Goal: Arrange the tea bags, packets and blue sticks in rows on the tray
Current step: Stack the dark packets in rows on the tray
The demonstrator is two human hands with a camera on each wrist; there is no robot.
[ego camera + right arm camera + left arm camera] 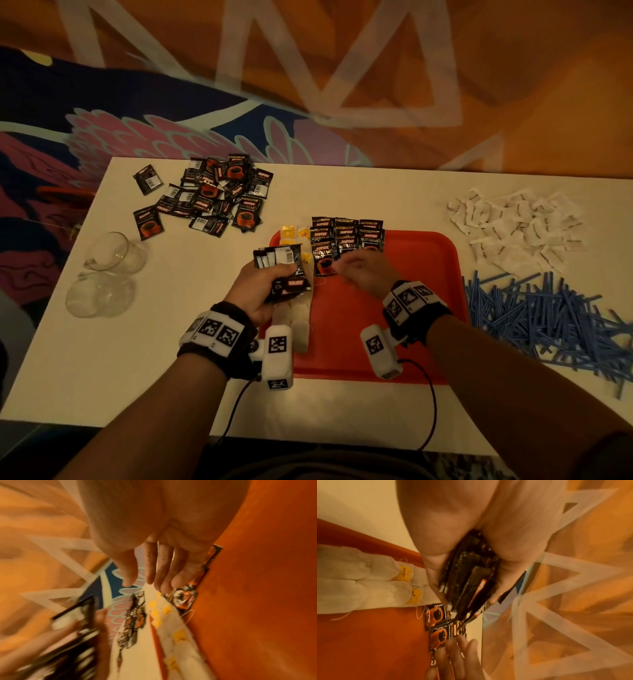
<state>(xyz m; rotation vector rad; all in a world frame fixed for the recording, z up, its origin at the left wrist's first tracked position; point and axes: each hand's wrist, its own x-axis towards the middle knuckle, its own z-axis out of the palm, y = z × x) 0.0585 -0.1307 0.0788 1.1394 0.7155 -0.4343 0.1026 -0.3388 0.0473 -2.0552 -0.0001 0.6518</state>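
A red tray lies in the middle of the white table. Along its left side white tea bags with yellow tags lie in a row. Black coffee packets lie in overlapping rows at its far end. My left hand grips a stack of black coffee packets over the tray's left edge; the left wrist view shows the stack between thumb and fingers. My right hand hovers over the laid packets with straight, slightly spread fingers, holding nothing. Blue sticks lie piled to the right of the tray.
A loose heap of black coffee packets lies at the table's far left. Two clear glass cups stand at the left edge. White sachets are heaped at the far right. Patterned carpet lies beyond the table.
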